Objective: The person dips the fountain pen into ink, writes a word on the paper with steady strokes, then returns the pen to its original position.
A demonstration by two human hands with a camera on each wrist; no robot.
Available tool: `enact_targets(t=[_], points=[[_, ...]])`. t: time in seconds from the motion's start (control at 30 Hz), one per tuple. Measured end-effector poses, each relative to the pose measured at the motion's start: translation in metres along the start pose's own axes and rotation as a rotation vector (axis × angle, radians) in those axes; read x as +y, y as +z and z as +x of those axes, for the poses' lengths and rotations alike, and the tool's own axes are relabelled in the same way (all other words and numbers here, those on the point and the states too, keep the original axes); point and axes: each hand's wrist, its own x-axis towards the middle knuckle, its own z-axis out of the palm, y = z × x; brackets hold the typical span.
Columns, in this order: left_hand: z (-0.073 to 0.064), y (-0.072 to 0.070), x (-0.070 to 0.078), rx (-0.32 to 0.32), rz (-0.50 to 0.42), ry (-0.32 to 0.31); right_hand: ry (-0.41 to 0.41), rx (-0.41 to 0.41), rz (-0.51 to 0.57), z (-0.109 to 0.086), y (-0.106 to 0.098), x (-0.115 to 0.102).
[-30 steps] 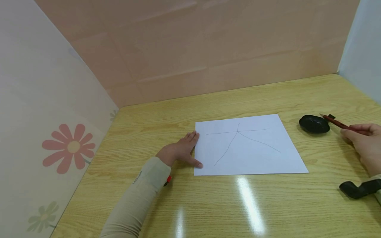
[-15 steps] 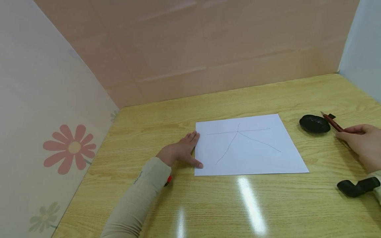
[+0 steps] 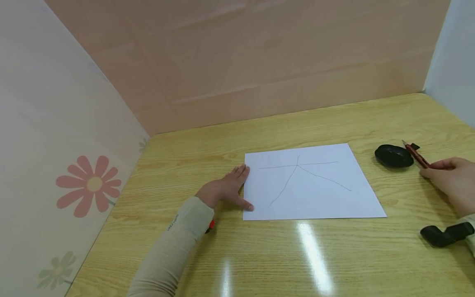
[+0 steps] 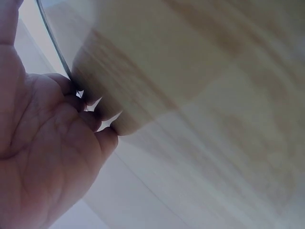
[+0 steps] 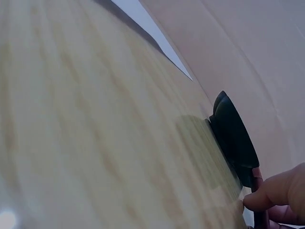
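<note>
A sheet of white paper point(image 3: 315, 202) lies on the wooden table, with several thin pencil lines drawn across it. My left hand point(image 3: 229, 187) rests flat at its left edge, fingers extended and the thumb on the sheet. Over at the far right, my right hand point(image 3: 450, 177) pinches a reddish-brown pencil point(image 3: 417, 156) between thumb and fingers, its sharpened tip pointing away from me. The pencil is right beside a glossy black rounded object point(image 3: 394, 156); whether they touch I cannot tell. In the right wrist view the thumb and fingers point(image 5: 276, 193) hold the pencil's reddish shaft point(image 5: 257, 177).
A small red and black item point(image 3: 210, 225) is partly hidden by the left sleeve. Beyond the pencil shows a small black piece point(image 3: 415, 146). A black device point(image 3: 445, 235) is at the right wrist. Walls border the table point(image 3: 178, 165) at the back and sides.
My right hand has shifted a little left and lower with the pencil, which now angles more away from me beside the black object. My left hand and the paper have stayed in place.
</note>
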Motion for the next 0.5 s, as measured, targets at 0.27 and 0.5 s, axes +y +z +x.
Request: enact_targets(t=[0.27,0.5], points=[[0.0,0.002,-0.003,0.009,-0.017,-0.025,0.004,0.0,0.008,0.003,0.005,0.005],[-0.001,0.006,-0.01,0.021,-0.096,-0.001,-0.183,0.014,-0.061,-0.013,-0.001,-0.014]])
